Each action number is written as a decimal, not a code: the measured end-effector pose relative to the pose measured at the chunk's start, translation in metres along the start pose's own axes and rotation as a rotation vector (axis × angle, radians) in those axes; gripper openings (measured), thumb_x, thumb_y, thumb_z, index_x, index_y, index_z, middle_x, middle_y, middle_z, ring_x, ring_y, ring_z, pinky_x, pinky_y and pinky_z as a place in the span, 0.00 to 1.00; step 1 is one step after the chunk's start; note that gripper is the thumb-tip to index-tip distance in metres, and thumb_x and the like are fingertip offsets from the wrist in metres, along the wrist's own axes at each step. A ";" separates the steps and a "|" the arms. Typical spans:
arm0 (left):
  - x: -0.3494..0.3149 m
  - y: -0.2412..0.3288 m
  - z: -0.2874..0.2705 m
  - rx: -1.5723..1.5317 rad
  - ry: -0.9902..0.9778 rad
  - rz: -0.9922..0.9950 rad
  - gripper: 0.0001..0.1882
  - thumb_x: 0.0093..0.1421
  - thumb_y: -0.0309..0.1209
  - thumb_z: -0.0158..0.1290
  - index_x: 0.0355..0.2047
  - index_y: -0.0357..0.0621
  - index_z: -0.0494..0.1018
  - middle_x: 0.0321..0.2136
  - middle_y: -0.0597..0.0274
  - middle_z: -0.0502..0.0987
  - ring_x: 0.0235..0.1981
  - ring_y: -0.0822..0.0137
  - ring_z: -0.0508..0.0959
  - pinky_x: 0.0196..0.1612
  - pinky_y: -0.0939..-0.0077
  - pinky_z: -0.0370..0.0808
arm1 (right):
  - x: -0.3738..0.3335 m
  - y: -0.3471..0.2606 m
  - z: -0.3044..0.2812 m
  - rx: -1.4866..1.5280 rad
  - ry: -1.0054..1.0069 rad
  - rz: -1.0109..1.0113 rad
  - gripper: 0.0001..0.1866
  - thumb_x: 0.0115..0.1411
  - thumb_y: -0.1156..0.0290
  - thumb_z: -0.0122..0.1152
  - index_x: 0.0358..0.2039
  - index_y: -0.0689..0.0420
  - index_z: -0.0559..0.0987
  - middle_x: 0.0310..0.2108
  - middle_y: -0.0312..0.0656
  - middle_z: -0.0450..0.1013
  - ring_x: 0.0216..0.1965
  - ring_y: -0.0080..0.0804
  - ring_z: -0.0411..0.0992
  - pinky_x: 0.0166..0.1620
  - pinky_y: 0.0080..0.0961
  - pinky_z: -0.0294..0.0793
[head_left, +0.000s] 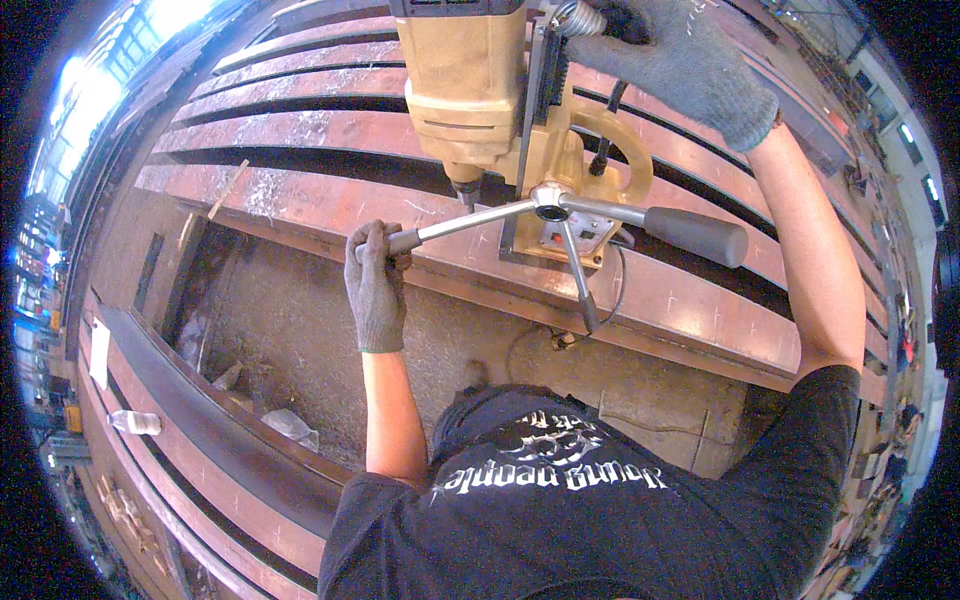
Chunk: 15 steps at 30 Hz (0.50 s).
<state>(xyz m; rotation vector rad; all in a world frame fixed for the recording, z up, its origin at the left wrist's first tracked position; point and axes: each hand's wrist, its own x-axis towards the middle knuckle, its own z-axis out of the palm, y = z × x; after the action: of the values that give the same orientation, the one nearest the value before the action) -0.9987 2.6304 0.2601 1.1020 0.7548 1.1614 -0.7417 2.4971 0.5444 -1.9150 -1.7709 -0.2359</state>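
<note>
A tan magnetic drill [465,85] stands on a reddish-brown steel beam [690,285], its bit [467,195] pointing down near the beam's top face. My left hand [377,285], in a grey knit glove, is closed round the grip end of one arm of the drill's three-spoke feed handle [551,202]. Another spoke, with a dark grip [697,236], points right, and a third hangs toward me. Also gloved, my right hand [690,70] reaches to the drill's upper right side, fingers curled by a coiled metal spring sleeve [580,18] and a black part. What its fingertips hold is partly hidden.
More parallel steel beams [330,128] lie beyond the drill with dark gaps between them. Pale metal shavings cover some. A cable [620,300] hangs from the drill's base. Lower left, a beam carries a plastic bottle [135,422]; a clear plastic bag [290,428] lies on the floor.
</note>
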 end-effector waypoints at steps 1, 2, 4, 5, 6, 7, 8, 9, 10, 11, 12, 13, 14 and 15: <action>0.000 0.002 0.002 0.006 -0.004 0.009 0.21 0.71 0.44 0.53 0.53 0.40 0.73 0.44 0.54 0.80 0.43 0.63 0.80 0.43 0.70 0.77 | 0.000 -0.001 -0.001 -0.010 -0.001 0.005 0.21 0.62 0.60 0.68 0.48 0.63 0.81 0.38 0.49 0.81 0.38 0.37 0.80 0.44 0.32 0.80; -0.001 0.005 0.006 -0.039 0.007 0.006 0.18 0.72 0.42 0.53 0.51 0.39 0.72 0.41 0.55 0.79 0.38 0.67 0.78 0.39 0.73 0.75 | 0.000 -0.002 -0.001 -0.020 -0.001 0.010 0.21 0.62 0.60 0.68 0.48 0.63 0.81 0.38 0.49 0.81 0.38 0.37 0.80 0.44 0.32 0.80; -0.004 0.011 0.015 -0.125 0.030 0.003 0.14 0.73 0.38 0.53 0.47 0.38 0.71 0.36 0.57 0.78 0.29 0.73 0.74 0.31 0.80 0.71 | 0.009 0.013 0.001 -0.007 -0.043 0.064 0.21 0.61 0.60 0.69 0.48 0.62 0.81 0.38 0.49 0.81 0.38 0.37 0.80 0.44 0.32 0.80; -0.003 0.011 0.014 -0.131 0.025 0.003 0.14 0.73 0.37 0.53 0.47 0.38 0.71 0.36 0.57 0.78 0.29 0.73 0.74 0.31 0.80 0.71 | 0.009 0.015 0.001 0.004 -0.041 0.054 0.21 0.61 0.60 0.69 0.48 0.63 0.81 0.38 0.49 0.81 0.38 0.36 0.80 0.44 0.32 0.80; -0.002 0.009 0.013 -0.136 0.021 0.002 0.14 0.73 0.37 0.53 0.47 0.38 0.71 0.36 0.57 0.78 0.29 0.73 0.74 0.31 0.80 0.71 | 0.009 0.016 0.000 0.015 -0.040 0.045 0.21 0.61 0.60 0.69 0.48 0.63 0.81 0.38 0.48 0.81 0.38 0.36 0.80 0.44 0.32 0.80; -0.002 0.008 0.012 -0.143 0.017 0.001 0.14 0.73 0.37 0.53 0.47 0.38 0.71 0.36 0.57 0.78 0.29 0.73 0.73 0.31 0.80 0.71 | 0.010 0.017 0.000 0.024 -0.039 0.036 0.21 0.61 0.60 0.69 0.48 0.63 0.81 0.38 0.48 0.81 0.38 0.36 0.80 0.44 0.32 0.79; -0.002 0.008 0.012 -0.141 0.018 0.003 0.14 0.73 0.37 0.53 0.47 0.38 0.71 0.36 0.57 0.78 0.28 0.73 0.73 0.31 0.80 0.71 | 0.010 0.017 0.001 0.045 -0.036 0.041 0.21 0.61 0.60 0.69 0.48 0.63 0.81 0.37 0.47 0.81 0.38 0.35 0.80 0.44 0.31 0.79; -0.002 0.008 0.013 -0.140 0.018 0.005 0.14 0.73 0.38 0.53 0.47 0.38 0.71 0.36 0.57 0.78 0.28 0.73 0.73 0.31 0.80 0.71 | 0.010 0.018 0.001 0.066 -0.032 0.046 0.21 0.61 0.60 0.69 0.48 0.64 0.81 0.37 0.47 0.81 0.38 0.34 0.80 0.44 0.31 0.79; -0.003 0.009 0.013 -0.138 0.020 0.007 0.14 0.73 0.38 0.53 0.47 0.38 0.71 0.36 0.57 0.78 0.28 0.73 0.73 0.30 0.80 0.70 | 0.010 0.018 0.002 0.088 -0.029 0.051 0.22 0.62 0.60 0.69 0.48 0.64 0.81 0.37 0.47 0.81 0.38 0.34 0.80 0.43 0.30 0.79; -0.003 0.009 0.013 -0.130 0.026 0.001 0.14 0.73 0.38 0.53 0.47 0.38 0.71 0.36 0.57 0.78 0.28 0.73 0.73 0.30 0.80 0.70 | 0.010 0.017 0.002 0.105 -0.034 0.058 0.22 0.62 0.60 0.69 0.48 0.65 0.81 0.37 0.47 0.81 0.38 0.33 0.79 0.43 0.30 0.79; -0.003 0.010 0.013 -0.122 0.031 -0.006 0.14 0.73 0.38 0.53 0.47 0.38 0.71 0.36 0.57 0.78 0.28 0.74 0.73 0.30 0.81 0.70 | 0.009 0.016 0.001 0.122 -0.039 0.066 0.22 0.62 0.60 0.69 0.48 0.65 0.81 0.36 0.47 0.81 0.38 0.33 0.79 0.43 0.29 0.79; -0.003 0.010 0.013 -0.114 0.036 -0.012 0.14 0.73 0.38 0.53 0.47 0.38 0.71 0.37 0.57 0.78 0.28 0.74 0.73 0.30 0.81 0.70 | 0.009 0.015 0.001 0.138 -0.043 0.073 0.22 0.62 0.60 0.69 0.48 0.66 0.81 0.36 0.47 0.81 0.38 0.32 0.79 0.43 0.29 0.79; -0.003 0.010 0.013 -0.110 0.035 -0.009 0.14 0.73 0.38 0.54 0.47 0.39 0.71 0.37 0.57 0.78 0.28 0.74 0.73 0.30 0.81 0.70 | 0.009 0.015 0.001 0.143 -0.027 0.081 0.23 0.62 0.60 0.69 0.49 0.66 0.81 0.36 0.47 0.81 0.38 0.32 0.79 0.43 0.29 0.79; -0.003 0.010 0.013 -0.105 0.034 -0.005 0.14 0.73 0.38 0.54 0.47 0.39 0.71 0.37 0.57 0.79 0.28 0.74 0.74 0.30 0.81 0.70 | 0.008 0.017 0.002 0.149 -0.010 0.089 0.23 0.62 0.59 0.69 0.49 0.66 0.80 0.36 0.47 0.81 0.38 0.32 0.79 0.43 0.28 0.79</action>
<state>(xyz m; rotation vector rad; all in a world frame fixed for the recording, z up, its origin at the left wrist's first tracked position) -0.9905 2.6240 0.2735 0.9949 0.7146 1.2049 -0.7244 2.5052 0.5425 -1.8853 -1.6567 -0.0609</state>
